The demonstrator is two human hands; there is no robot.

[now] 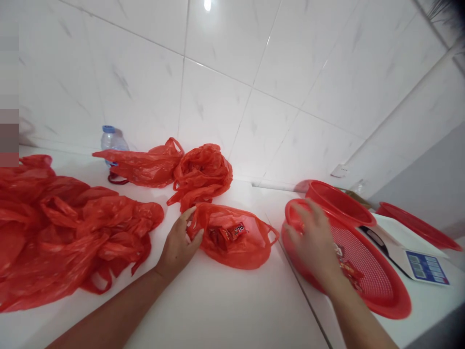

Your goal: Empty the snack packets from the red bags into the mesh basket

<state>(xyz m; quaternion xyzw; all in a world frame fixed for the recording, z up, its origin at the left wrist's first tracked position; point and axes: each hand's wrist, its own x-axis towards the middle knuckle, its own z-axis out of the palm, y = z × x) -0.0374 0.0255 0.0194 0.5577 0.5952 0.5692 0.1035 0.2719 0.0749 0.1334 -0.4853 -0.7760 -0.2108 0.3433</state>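
Observation:
My left hand (179, 242) pinches the rim of an open red plastic bag (236, 252) lying on the white counter; red snack packets (228, 233) show inside it. My right hand (314, 240), blurred, reaches over a red perforated basket (378, 291) with its fingers spread; nothing is visible in the hand. A few red packets (350, 269) lie in the basket just beside the wrist.
A large heap of red bags (61, 228) fills the left. Two more bunched red bags (201, 174) and a water bottle (111, 139) sit by the tiled wall. A digital scale (410, 252) with a red bowl (337, 201) stands at right, another red basket (421, 225) behind.

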